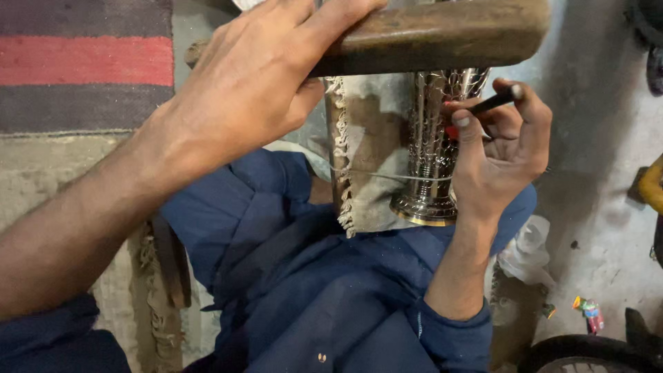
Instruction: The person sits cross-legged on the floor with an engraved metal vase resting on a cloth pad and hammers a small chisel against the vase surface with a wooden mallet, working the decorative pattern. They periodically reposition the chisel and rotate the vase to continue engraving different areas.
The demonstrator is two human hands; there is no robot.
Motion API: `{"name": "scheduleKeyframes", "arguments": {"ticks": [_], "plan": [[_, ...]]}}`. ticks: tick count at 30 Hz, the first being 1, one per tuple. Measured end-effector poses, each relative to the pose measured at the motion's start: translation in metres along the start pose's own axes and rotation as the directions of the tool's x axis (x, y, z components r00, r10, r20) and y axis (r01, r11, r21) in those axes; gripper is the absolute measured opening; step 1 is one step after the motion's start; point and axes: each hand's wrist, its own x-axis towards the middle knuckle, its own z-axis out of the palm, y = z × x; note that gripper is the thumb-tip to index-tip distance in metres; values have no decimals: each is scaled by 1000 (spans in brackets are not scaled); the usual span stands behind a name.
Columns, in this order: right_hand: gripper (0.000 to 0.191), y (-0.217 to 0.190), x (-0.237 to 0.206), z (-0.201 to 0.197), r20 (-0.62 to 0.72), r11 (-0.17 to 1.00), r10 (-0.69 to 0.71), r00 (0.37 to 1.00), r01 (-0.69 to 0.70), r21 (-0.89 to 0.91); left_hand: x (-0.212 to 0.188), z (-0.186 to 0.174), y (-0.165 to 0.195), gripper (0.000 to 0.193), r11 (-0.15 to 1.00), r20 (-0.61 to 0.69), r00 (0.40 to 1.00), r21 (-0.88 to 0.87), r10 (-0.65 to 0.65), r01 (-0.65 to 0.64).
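My left hand (255, 83) grips a thick brown wooden bar (442, 34) that lies across the top of the view. Below the bar stands a shiny embossed silver metal vessel (434, 152) with a flared rim, resting against a fringed grey cloth (366, 152). A thin wire or string (387, 175) crosses the cloth and vessel. My right hand (501, 148) sits beside the vessel, holding a thin black tool (494, 102) between thumb and fingers, with its tip against the metal. My blue-clothed legs (311, 276) are underneath.
A striped red and dark rug (83, 62) lies at the upper left over a beige mat (41, 173). Grey concrete floor (594, 138) spreads at the right, with crumpled white cloth (528, 252), a small colourful wrapper (590, 311), a yellow object (652, 183) and a dark wheel (587, 356).
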Motion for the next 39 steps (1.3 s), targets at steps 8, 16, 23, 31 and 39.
{"name": "scheduleKeyframes", "arguments": {"ticks": [8,16,23,31,39], "plan": [[33,2,-5,-2,0,1000,17,1000,-17,-11,19,1,4,57,994,46,997,98,-57,52],[36,4,-5,-1,-33,999,42,999,-43,-14,15,6,8,58,973,-70,991,208,114,-98],[35,6,-5,-3,-23,1000,6,1000,-7,-28,17,10,7,56,950,-78,986,290,148,-119],[32,2,-2,-1,-20,1000,-2,1000,2,-15,20,8,4,49,939,-56,986,319,156,-130],[30,3,-3,-1,-22,1000,2,1000,-2,-19,23,10,5,47,967,-57,990,225,132,-116]]}}
